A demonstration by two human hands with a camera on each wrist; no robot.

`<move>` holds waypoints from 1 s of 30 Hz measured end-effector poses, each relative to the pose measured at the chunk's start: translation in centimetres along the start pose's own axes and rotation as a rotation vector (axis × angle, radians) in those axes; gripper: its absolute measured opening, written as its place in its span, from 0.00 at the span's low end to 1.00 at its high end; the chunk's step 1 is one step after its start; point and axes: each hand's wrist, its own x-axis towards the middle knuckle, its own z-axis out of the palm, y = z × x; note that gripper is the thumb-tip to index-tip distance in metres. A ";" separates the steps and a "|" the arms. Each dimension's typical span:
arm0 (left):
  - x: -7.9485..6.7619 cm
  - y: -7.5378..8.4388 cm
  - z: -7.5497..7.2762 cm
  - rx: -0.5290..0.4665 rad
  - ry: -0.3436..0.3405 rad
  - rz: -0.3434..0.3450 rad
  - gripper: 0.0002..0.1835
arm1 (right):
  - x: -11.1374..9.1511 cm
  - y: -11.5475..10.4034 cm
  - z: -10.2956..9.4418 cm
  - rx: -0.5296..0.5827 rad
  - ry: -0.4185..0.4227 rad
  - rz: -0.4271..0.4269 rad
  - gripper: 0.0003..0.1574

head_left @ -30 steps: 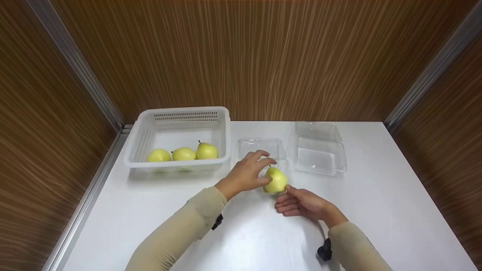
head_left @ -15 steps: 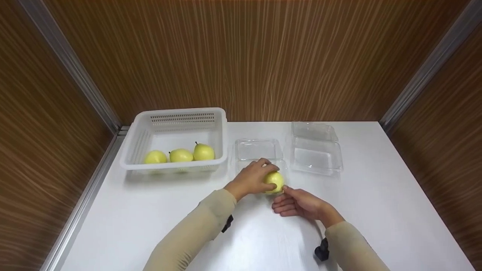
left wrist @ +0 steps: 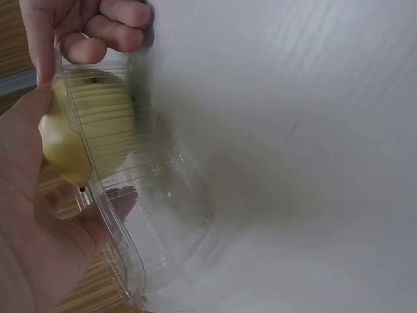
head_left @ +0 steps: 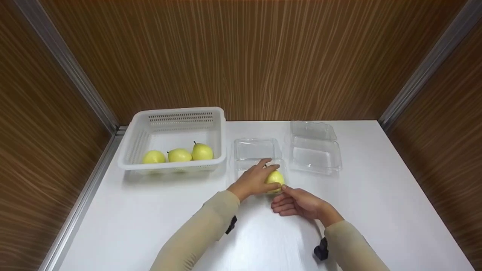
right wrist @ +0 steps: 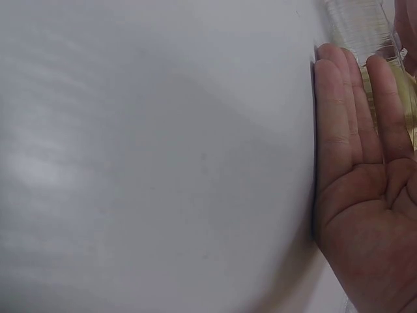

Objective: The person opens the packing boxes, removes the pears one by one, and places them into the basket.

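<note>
A yellow-green pear (head_left: 276, 177) lies in the front half of an open clear plastic clamshell container (head_left: 257, 149), whose ribbed wall shows in the left wrist view. Over the pear is my left hand (head_left: 258, 180), its fingers spread and reaching across it. The left thumb touches the pear's near side, while the other fingers extend past its stem end inside the container. At the container's front right corner, my right hand (head_left: 303, 203) holds the rim between thumb and index finger. Its remaining fingers are straight, side-down along the table in the right wrist view.
A white slotted basket (head_left: 125, 165) at the left holds three more pears (head_left: 180, 155). To the right, another open clear clamshell (head_left: 316, 153) lies on the white table (head_left: 376, 188). Wood-patterned panels (head_left: 241, 60) stand at the back and sides.
The left hand closed round the pear and tipped it over in the container; its fingers are now spread wider. The right hand has stayed at the rim. The view shifted slightly.
</note>
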 end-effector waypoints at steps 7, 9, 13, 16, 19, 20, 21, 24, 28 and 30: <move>0.2 0.1 0.3 -0.092 -0.018 -0.015 0.34 | 0.0 0.0 0.0 0.010 -0.009 0.000 0.38; 0.3 0.0 0.3 -0.107 -0.036 -0.017 0.34 | 0.0 -0.1 0.0 0.005 -0.011 0.000 0.38; 0.6 -0.1 0.2 -0.154 -0.053 -0.017 0.34 | 0.0 -0.2 -0.1 -0.002 -0.017 0.001 0.38; 0.6 0.0 0.2 -0.185 -0.052 -0.010 0.33 | 0.0 -0.1 -0.1 0.002 -0.015 0.004 0.38; 0.6 0.0 0.2 -0.207 -0.044 -0.015 0.32 | 0.1 0.0 -0.2 0.006 -0.012 0.003 0.38; 0.6 0.0 0.3 -0.214 -0.038 -0.021 0.32 | 0.1 0.0 -0.2 0.006 -0.011 0.003 0.38; 0.6 0.0 0.3 -0.218 -0.029 -0.028 0.31 | 0.1 0.0 -0.2 0.005 -0.012 0.004 0.38; 0.7 -0.1 0.4 -0.208 -0.002 -0.037 0.30 | 0.1 0.0 -0.2 0.002 -0.016 0.005 0.38; 0.8 -0.5 0.5 -0.170 0.038 -0.017 0.28 | 0.1 0.0 -0.2 -0.006 -0.020 0.006 0.40; 0.9 -0.6 0.4 -0.147 0.049 -0.012 0.28 | 0.0 0.0 -0.2 -0.007 -0.019 0.007 0.40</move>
